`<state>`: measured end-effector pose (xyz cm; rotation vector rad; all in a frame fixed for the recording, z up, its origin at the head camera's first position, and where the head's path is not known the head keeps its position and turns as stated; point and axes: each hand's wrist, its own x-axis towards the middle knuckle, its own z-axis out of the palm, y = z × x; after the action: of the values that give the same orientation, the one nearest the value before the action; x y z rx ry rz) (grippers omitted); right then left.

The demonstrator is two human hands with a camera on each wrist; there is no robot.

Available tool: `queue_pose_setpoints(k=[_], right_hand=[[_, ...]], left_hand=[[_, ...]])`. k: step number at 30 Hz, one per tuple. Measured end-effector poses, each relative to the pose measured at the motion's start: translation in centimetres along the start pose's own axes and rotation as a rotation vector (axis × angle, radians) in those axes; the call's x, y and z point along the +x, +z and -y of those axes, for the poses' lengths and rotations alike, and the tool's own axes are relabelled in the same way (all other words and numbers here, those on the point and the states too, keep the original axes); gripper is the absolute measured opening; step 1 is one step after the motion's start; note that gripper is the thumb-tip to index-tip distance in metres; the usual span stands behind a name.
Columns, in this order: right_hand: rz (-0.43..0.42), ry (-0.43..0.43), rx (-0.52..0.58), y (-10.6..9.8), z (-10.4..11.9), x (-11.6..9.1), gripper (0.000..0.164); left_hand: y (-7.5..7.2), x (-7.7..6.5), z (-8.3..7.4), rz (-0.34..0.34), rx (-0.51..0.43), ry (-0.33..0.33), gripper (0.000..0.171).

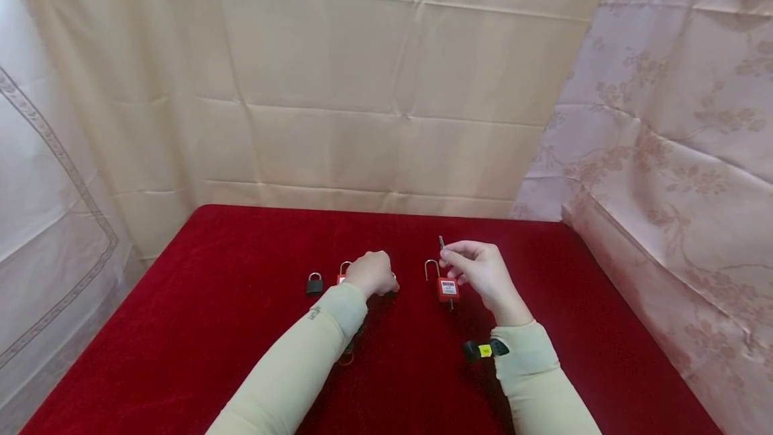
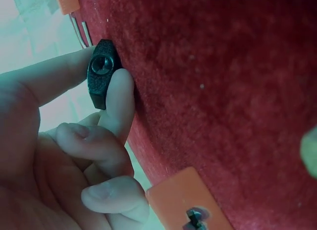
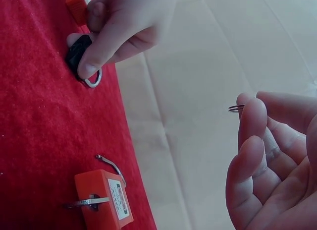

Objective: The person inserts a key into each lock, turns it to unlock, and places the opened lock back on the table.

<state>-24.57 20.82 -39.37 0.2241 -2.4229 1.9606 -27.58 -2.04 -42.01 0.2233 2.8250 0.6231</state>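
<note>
My left hand [image 1: 371, 274] pinches a small black padlock [image 2: 102, 66] between thumb and fingertips, its keyhole face showing in the left wrist view. The right wrist view shows the black padlock's silver shackle closed. My right hand [image 1: 480, 274] pinches a slim silver key [image 1: 441, 242] above the cloth; thin metal rings [image 3: 236, 109] show beyond its fingertips in the right wrist view. Just below the right hand lies a red padlock [image 1: 448, 288] with its shackle swung open and a key [image 3: 89, 202] in its keyhole. Another red padlock [image 1: 341, 278] is partly hidden behind the left hand.
A dark padlock [image 1: 314, 285] with its shackle closed lies left of the left hand. Partly under the left forearm, an orange ring [image 1: 346, 358] lies with small dark items. Red cloth [image 1: 241, 327] covers the table, and curtains [image 1: 362, 153] hang behind it.
</note>
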Motion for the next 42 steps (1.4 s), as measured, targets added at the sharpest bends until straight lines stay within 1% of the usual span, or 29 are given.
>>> queue_pose_setpoints(k=[5,10,13,17,19,21,23,26,32,36,42], right_hand=[[-0.002,0.007,-0.003,0.0,0.1,-0.1,0.025],[0.0,0.014,-0.001,-0.1,0.2,-0.2,0.026],[-0.002,0.012,0.003,0.0,0.2,-0.1,0.025],[-0.001,-0.001,0.004,0.0,0.2,-0.1,0.022],[0.001,-0.005,0.006,0.1,0.3,-0.1,0.022],[-0.001,-0.005,0.013,0.1,0.4,-0.2,0.021],[-0.001,-0.006,0.02,0.2,0.6,-0.2,0.021],[-0.001,-0.007,0.029,0.2,0.7,-0.3,0.021],[0.005,-0.016,0.038,0.1,0.7,-0.4,0.024],[0.001,-0.02,0.053,0.0,1.0,-0.5,0.022],[-0.015,-0.026,0.071,-0.1,1.5,-0.7,0.02]], left_hand=[[-0.2,0.0,0.2,0.028,-0.064,0.028,0.025],[-0.5,-0.3,0.1,0.033,-0.06,0.042,0.023],[-0.6,-0.7,0.1,0.016,-0.048,0.063,0.025],[-1.0,-0.7,0.3,-0.02,-0.067,0.085,0.038],[-1.3,-0.7,0.4,-0.036,-0.099,0.087,0.043],[-1.7,-0.7,0.5,-0.054,-0.138,0.087,0.044],[-2.2,-0.8,0.5,-0.077,-0.174,0.095,0.041],[-2.9,-1.1,0.5,-0.113,-0.236,0.13,0.033],[-4.1,-2.0,0.8,-0.135,-0.393,0.194,0.022],[-4.7,-2.7,1.0,-0.164,-0.465,0.214,0.013],[-5.5,-4.1,0.9,-0.223,-0.543,0.258,0.01]])
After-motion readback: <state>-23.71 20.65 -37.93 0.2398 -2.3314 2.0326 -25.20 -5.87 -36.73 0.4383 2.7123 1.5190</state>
